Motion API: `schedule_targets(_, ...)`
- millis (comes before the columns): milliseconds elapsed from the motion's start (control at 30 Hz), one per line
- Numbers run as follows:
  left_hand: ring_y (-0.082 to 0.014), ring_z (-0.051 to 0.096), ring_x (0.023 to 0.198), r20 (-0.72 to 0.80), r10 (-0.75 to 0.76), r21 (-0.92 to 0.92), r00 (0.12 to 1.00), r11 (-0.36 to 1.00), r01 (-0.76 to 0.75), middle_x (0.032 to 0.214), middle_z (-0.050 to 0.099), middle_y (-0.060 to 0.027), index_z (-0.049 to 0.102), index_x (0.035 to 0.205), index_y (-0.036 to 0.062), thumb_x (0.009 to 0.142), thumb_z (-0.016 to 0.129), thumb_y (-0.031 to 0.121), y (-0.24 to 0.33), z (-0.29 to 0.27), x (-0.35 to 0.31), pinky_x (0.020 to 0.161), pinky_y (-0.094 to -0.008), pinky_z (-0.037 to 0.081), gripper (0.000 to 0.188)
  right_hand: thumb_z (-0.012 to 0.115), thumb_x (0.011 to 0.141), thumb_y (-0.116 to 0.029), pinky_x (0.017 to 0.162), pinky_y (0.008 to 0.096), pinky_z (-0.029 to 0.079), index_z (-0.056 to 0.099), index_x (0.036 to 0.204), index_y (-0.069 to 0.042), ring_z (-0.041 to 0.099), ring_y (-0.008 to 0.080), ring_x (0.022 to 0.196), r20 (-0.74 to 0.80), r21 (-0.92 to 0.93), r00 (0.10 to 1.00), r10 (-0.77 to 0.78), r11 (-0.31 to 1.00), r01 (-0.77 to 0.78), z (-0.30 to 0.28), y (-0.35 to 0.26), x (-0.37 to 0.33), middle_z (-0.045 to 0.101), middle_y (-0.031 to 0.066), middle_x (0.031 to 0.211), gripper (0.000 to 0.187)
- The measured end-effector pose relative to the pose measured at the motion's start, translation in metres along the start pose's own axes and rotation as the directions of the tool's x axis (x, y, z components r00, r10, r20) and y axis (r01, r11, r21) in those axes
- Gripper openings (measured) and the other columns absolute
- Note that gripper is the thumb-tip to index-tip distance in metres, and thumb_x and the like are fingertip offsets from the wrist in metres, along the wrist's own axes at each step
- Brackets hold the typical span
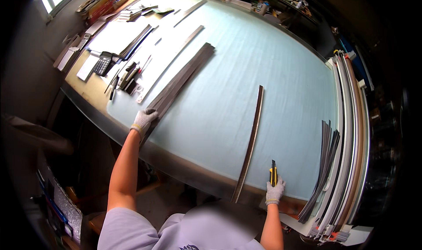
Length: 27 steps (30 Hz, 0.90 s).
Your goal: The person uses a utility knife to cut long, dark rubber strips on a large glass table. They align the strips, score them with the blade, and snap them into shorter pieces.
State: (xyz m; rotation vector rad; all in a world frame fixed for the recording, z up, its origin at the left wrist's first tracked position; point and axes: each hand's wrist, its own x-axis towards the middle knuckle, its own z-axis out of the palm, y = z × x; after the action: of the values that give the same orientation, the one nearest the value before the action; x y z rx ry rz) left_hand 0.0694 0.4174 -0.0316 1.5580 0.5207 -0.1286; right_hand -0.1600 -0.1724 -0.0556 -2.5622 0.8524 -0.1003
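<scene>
strips [178, 83] lie stacked left of the lone strip [250, 142] on the mat [263, 61]; left hand [144, 119] grasps their near end, likely steadying them. right hand [275, 191], just right of it, grips a knife [273, 173], blade pointing away.

The bench [272, 74] has a pale blue-green top, smooth and matt, with a dull metal rim along its near edge. Both hands wear knitted cloth gloves, grey-white with yellow cuffs: the left hand [143, 119] rests on a stack of dark strips [178, 83] that look like matt wood veneer, and the right hand [275, 191] grips a knife [273, 173] with a yellow and black plastic body. A single strip [251, 140] looks the same dark matt brown. The ruler [173, 61] looks like brushed metal.
</scene>
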Motion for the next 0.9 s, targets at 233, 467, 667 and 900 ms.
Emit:
schedule_targets(233,-0.0339,0.066,0.105,-0.286,0.658,0.918,0.697,0.397,0.001,0.118,0.068,-0.0126,0.070,0.117,0.0139,0.092,0.067,0.029,0.024,-0.094,0.094,0.090,-0.0453,0.053,0.029,0.071,0.081,0.000,0.052,0.0283,0.050,0.056,0.107,-0.001,0.058,0.0133,0.058,0.240,0.602,0.964,0.113,0.762,-0.239,-0.002,-0.049,-0.026,0.057,0.0031,0.079,0.030)
schedule_targets(467,-0.0334,0.072,0.092,-0.151,0.575,0.988,0.804,0.113,0.105,0.101,0.071,-0.0133,0.067,0.106,0.0135,0.097,0.059,0.031,0.027,-0.095,0.160,0.079,-0.0473,0.057,0.022,0.064,0.097,-0.018,0.054,0.0262,0.052,0.059,0.107,-0.001,0.063,0.0126,0.060,0.543,0.662,0.823,-0.163,0.686,-0.301,-0.041,-0.192,-0.082,0.065,0.0080,0.079,0.020)
schedule_targets(667,-0.0408,0.067,0.095,-0.342,0.553,0.908,0.759,0.402,0.116,0.100,0.071,-0.0208,0.070,0.110,0.0076,0.094,0.062,0.030,0.009,-0.117,0.099,0.081,-0.0522,0.051,0.029,0.063,0.101,-0.022,0.050,0.0229,0.047,0.064,0.101,0.000,0.058,0.0062,0.060,0.680,0.515,0.733,-0.035,0.734,-0.443,-0.079,-0.255,-0.095,0.062,0.0039,0.073,0.022)
schedule_targets(900,-0.0213,0.062,0.096,-0.419,0.326,-0.003,0.847,0.933,-0.360,0.111,0.066,-0.0098,0.063,0.114,-0.0016,0.107,0.050,0.024,-0.040,-0.088,-0.068,0.090,-0.0321,0.049,0.030,0.064,0.100,-0.016,0.053,0.0219,0.049,0.064,0.116,0.002,0.060,0.0054,0.065,0.682,0.542,0.711,-0.171,0.772,-0.333,-0.102,-0.289,-0.113,0.066,0.0034,0.080,0.024)
